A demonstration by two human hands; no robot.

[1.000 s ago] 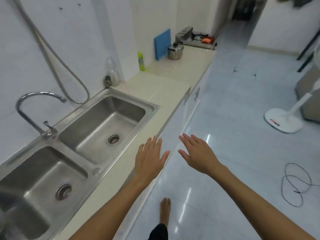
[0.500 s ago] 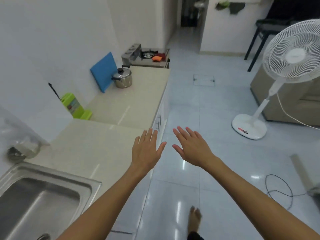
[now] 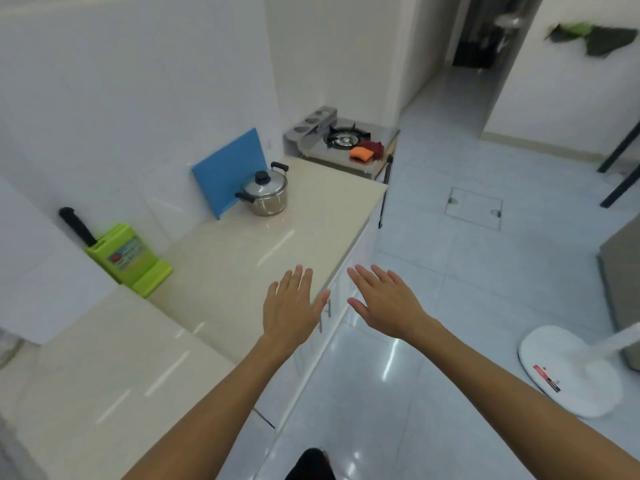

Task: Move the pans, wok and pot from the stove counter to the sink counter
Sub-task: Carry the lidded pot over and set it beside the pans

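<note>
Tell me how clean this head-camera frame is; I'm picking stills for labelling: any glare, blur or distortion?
Head view: soft overall, and the hanging green and dark items at top right are smeared; bright streaks of glare lie on the counter and the floor; wide-angle bending curves the walls; the pot and both open hands, left and right, stay readable.

Blue cutting board (image 3: 227, 171) leaning on the wall, green knife block (image 3: 130, 258) nearby, white fan base (image 3: 568, 370) on the floor.
</note>
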